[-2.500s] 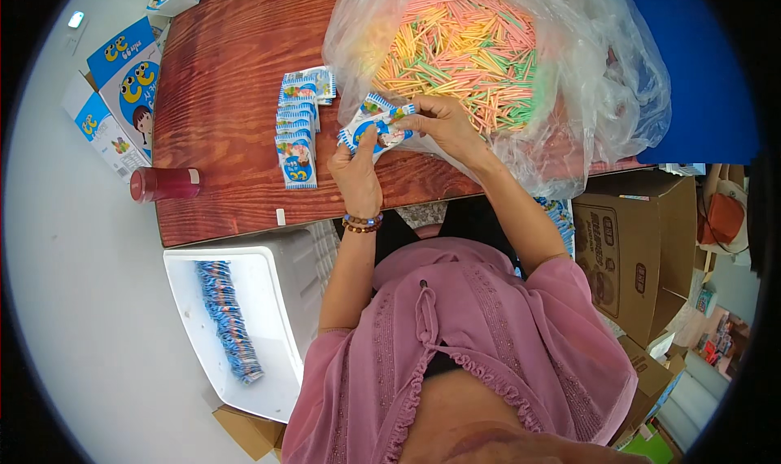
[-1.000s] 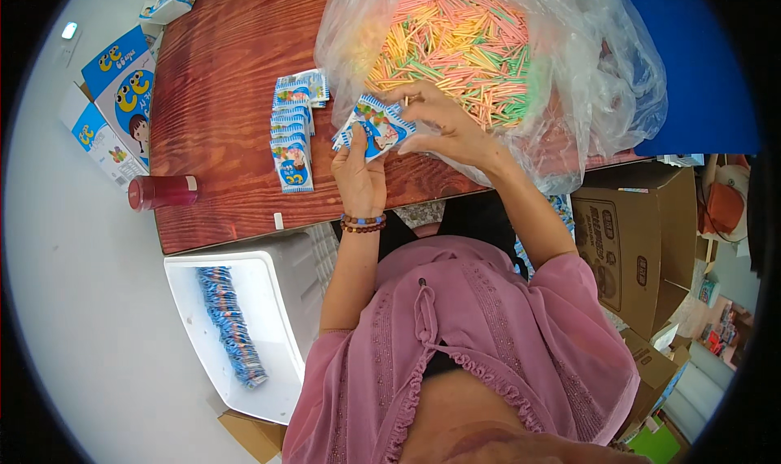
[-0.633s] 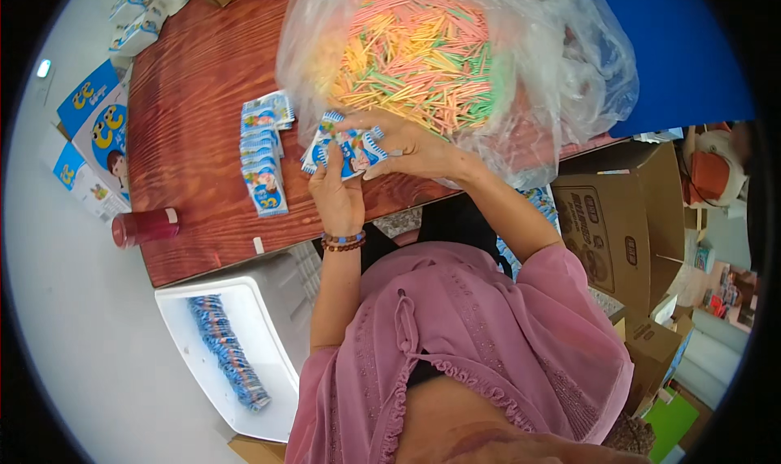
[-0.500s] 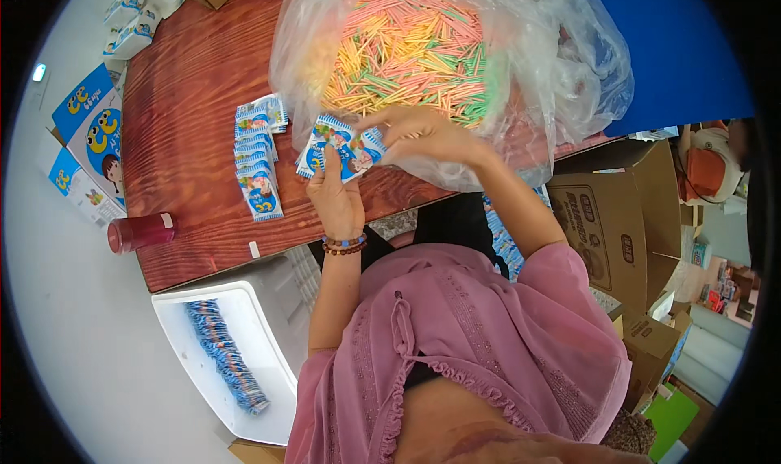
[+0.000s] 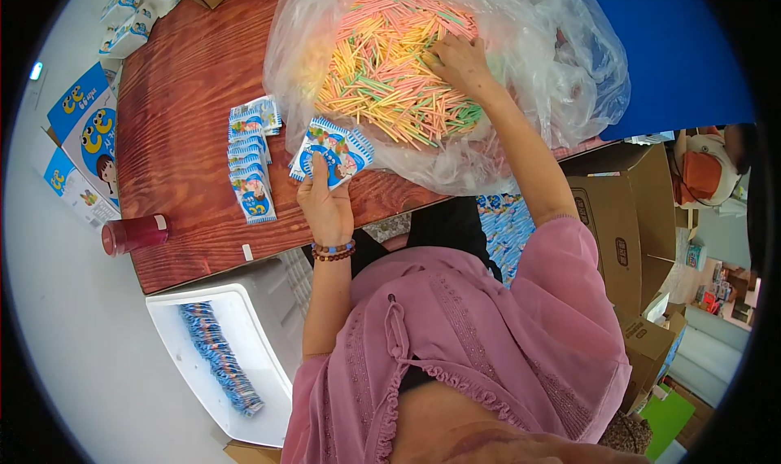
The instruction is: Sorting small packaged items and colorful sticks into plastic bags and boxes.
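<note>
My left hand (image 5: 327,212) is closed on a few blue-and-white flat packets (image 5: 333,153), fanned slightly, with the thumb across the front one. Over the table, my right hand (image 5: 462,63) reaches into a large clear plastic bag (image 5: 285,57). Its fingers are bent down among thin pink, yellow and green sticks (image 5: 390,73); whether they pinch any of them is hidden. Left of my left hand, an overlapping row of similar packets (image 5: 252,167) lies on the red-brown wooden table (image 5: 187,98).
A red-lidded jar (image 5: 134,234) lies at the table's left corner, near printed cartons (image 5: 91,138). Below the left edge stands a white bin (image 5: 171,334) holding a long row of packets (image 5: 220,358). Cardboard boxes (image 5: 626,220) stand at right, beside a blue surface (image 5: 675,49).
My right hand has left the packets and moved up and right into the bag of sticks. My left hand keeps the packets nearly in place.
</note>
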